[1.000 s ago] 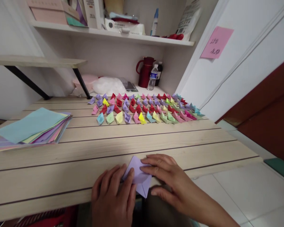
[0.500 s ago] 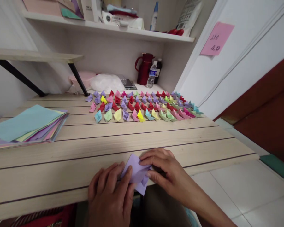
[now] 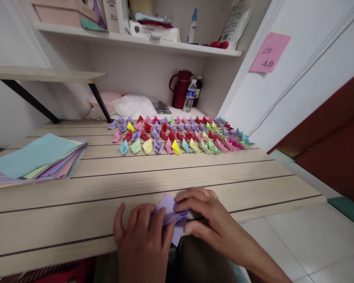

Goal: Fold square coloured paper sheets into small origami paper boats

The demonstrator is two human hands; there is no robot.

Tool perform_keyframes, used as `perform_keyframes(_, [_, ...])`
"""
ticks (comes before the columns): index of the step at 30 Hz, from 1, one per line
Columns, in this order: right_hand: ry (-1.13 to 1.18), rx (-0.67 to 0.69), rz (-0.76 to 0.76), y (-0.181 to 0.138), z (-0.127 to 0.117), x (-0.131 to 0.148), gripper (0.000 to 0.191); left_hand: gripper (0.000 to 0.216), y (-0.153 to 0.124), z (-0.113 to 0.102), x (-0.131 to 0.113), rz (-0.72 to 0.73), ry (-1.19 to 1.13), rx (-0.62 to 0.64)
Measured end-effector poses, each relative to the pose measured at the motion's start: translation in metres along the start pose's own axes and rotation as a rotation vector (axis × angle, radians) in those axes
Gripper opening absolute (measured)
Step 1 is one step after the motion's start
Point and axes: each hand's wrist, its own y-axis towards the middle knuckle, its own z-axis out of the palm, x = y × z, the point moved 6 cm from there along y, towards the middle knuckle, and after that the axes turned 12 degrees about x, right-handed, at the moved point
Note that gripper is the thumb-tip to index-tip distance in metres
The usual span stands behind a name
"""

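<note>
A partly folded sheet of purple paper (image 3: 166, 203) lies at the table's front edge, one corner poking out past the edge. My left hand (image 3: 144, 232) presses on its left side with the fingertips, the thumb near the lower fold. From the right, my right hand (image 3: 203, 212) grips the paper between fingers and thumb, at a raised fold. Fingers cover part of the creases. Farther back stand rows of small folded paper boats (image 3: 171, 135) in many colours.
A stack of coloured paper sheets (image 3: 38, 155) lies at the left. Behind the boats are a white plastic bag (image 3: 134, 106), a dark red jug (image 3: 181, 89) and a water bottle (image 3: 190, 96). A small raised shelf (image 3: 47, 74) stands on black legs at back left.
My left thumb has moved up and right against the paper, and its middle fold now stands more raised. The left little finger has lifted outward. The view has tilted slightly.
</note>
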Motion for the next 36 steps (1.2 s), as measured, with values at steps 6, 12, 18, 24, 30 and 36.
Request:
perform_keyframes(6, [-0.084,-0.074,0.059,0.003,0.005,-0.005,0.004,0.018,-0.003,0.002,0.012,0.134,0.036,0.056])
perform_keyframes(12, [-0.156,-0.120,0.119,0.005,0.008,-0.005,0.007,0.018,-0.006,-0.004,0.015,0.232,0.060,0.092])
perform_keyframes(18, [-0.304,-0.133,0.210,0.010,0.011,-0.004,0.011,0.014,0.007,-0.010,0.021,0.022,-0.042,0.086])
perform_keyframes(24, [-0.374,-0.160,0.216,0.012,0.014,-0.003,0.011,0.015,0.011,-0.006,0.020,-0.077,0.112,0.080])
perform_keyframes(30, [-0.434,-0.205,0.179,0.009,0.015,-0.005,0.031,0.007,0.008,-0.003,0.019,-0.073,0.193,0.057])
perform_keyframes(36, [-0.429,-0.185,0.075,0.006,0.017,-0.006,0.054,0.008,0.004,0.003,0.021,-0.071,0.211,0.089])
